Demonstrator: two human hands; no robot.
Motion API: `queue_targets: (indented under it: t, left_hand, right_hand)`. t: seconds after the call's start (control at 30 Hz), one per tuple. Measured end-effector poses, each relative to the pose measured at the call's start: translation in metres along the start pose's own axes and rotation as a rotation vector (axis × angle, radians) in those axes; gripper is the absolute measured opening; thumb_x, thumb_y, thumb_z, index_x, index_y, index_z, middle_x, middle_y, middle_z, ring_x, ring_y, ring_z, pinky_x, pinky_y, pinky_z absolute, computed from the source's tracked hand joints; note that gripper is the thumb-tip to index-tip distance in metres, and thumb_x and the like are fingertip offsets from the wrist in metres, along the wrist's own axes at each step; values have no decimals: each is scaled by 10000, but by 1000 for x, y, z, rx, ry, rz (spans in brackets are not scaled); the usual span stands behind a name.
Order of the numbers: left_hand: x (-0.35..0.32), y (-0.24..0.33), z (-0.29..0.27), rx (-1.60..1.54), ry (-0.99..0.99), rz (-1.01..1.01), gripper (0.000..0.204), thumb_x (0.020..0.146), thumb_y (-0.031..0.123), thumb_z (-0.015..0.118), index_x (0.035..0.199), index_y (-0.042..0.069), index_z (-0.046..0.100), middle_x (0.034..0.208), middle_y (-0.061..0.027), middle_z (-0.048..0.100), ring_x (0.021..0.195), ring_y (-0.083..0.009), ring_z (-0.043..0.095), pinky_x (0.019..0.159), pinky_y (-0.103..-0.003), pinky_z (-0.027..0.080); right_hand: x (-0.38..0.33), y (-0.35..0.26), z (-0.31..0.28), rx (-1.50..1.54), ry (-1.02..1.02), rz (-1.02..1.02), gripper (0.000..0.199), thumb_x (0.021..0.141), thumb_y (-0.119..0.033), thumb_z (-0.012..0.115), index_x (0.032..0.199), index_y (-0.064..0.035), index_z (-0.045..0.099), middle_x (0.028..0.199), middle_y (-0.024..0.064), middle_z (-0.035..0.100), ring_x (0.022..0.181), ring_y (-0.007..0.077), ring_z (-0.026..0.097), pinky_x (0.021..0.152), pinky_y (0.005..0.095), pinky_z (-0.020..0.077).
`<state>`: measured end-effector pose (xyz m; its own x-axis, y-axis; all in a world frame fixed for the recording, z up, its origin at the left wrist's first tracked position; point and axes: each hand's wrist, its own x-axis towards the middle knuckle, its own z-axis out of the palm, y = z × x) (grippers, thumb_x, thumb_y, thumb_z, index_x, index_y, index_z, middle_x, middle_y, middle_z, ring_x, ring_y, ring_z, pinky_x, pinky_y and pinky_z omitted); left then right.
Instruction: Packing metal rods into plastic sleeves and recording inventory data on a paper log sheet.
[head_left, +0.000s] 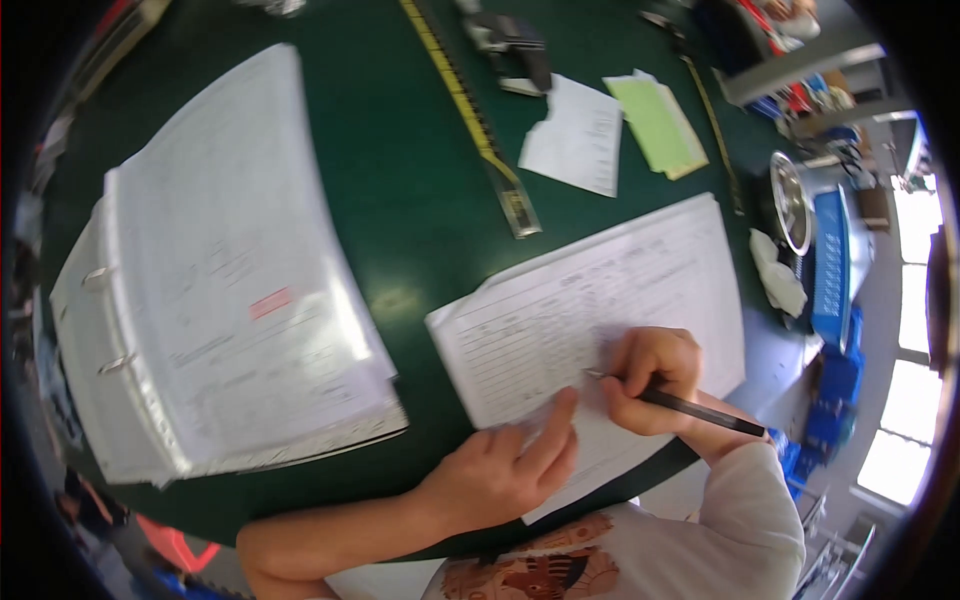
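- Pen [690,407]: gripped in closed right hand [650,378]; long axis runs from tip at hand's left out to lower right.
- Printed form [600,320]: lies directly under both hands.
- Left hand [510,465]: loosely curled, holding nothing, forefinger pressing sheet just left of pen tip.

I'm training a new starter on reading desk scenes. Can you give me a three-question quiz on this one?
1. True or false: the right hand holds a black pen with its tip on the paper form.
2. What does the left hand do?
A. lifts the ruler
B. presses flat on the form
C. turns a binder page
3. Fill in: the open ring binder lies to the person's ____ on the green table.

Key: 1 true; 2 B; 3 left.
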<state>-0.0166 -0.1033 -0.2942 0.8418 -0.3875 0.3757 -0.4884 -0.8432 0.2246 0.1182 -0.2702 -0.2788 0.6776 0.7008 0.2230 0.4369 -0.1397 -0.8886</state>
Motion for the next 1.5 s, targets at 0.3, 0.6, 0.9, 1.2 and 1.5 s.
queue_targets:
  t: [0.3, 0.6, 0.9, 1.2, 1.5]
  left_hand:
    - [5, 2, 0, -36, -8, 6, 158, 756, 179, 544, 890, 101, 577, 1158, -59, 593, 467, -70, 368, 416, -168, 302]
    - [3, 1, 1, -35, -5, 6, 161, 760, 177, 540, 895, 96, 578, 1159, -64, 593, 464, -70, 361, 415, -172, 301]
    - [4, 1, 4, -51, 14, 7, 148, 761, 167, 540, 887, 100, 582, 1150, -57, 598, 466, -68, 359, 409, -171, 297]
    - [5, -3, -5, -13, -46, -17, 142, 769, 175, 536, 877, 95, 585, 1161, -75, 588, 488, -70, 401, 421, -174, 320]
    - [0, 8, 3, -65, 40, -13, 132, 769, 159, 557, 867, 89, 610, 1194, -130, 566, 491, -69, 417, 432, -176, 340]
  right_hand:
    - [-4, -2, -5, 41, -91, -36, 303, 611, 65, 669, 575, -97, 415, 537, 53, 521, 384, 106, 464, 339, 215, 299]
    - [-1, -7, -3, 40, -90, 17, 288, 638, 55, 658, 555, -72, 413, 550, 42, 483, 408, 137, 450, 357, 247, 292]
    - [-3, -7, -5, 35, -88, 28, 286, 641, 69, 642, 561, -69, 404, 542, 43, 470, 407, 142, 447, 360, 253, 283]
    - [0, -1, 0, 110, -28, -23, 290, 644, 81, 634, 566, -77, 403, 528, 40, 461, 408, 140, 453, 362, 245, 297]
    - [-8, -5, -5, -68, -20, -21, 304, 621, 72, 649, 580, -98, 400, 521, 41, 489, 406, 117, 451, 368, 239, 321]
